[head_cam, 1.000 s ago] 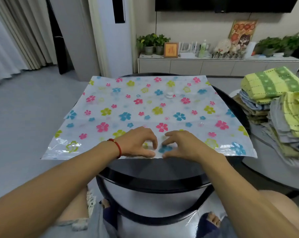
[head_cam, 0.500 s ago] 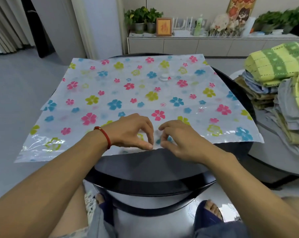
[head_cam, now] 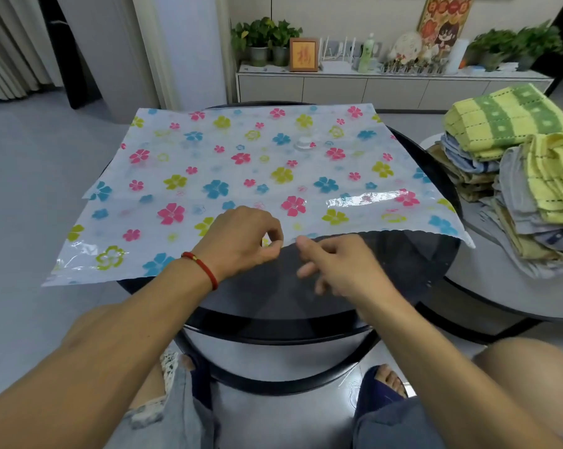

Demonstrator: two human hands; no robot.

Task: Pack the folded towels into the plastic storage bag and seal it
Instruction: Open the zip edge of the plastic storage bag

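Observation:
The plastic storage bag (head_cam: 241,176), clear with pink, blue and yellow flowers and a white valve (head_cam: 304,144), lies flat on a round black table (head_cam: 273,322). My left hand (head_cam: 241,241) pinches the printed top layer at the middle of the bag's near edge. To the right of that pinch the printed edge sits pulled back from the table's front. My right hand (head_cam: 341,267) hovers just right of the left, fingers loosely spread and blurred, over a faint clear layer on the dark tabletop. Folded towels (head_cam: 506,124) are stacked at the right, with a second looser pile (head_cam: 552,189) beside them.
The towel piles sit on a grey table (head_cam: 487,296) next to the black one. A low white cabinet (head_cam: 393,89) with plants and a framed picture runs along the far wall. My knees and feet are under the table's front edge.
Both hands were pinching the bag's near edge together. The right hand has let go and drawn back with its fingers spread, and the printed edge on the right has moved back from the table's front.

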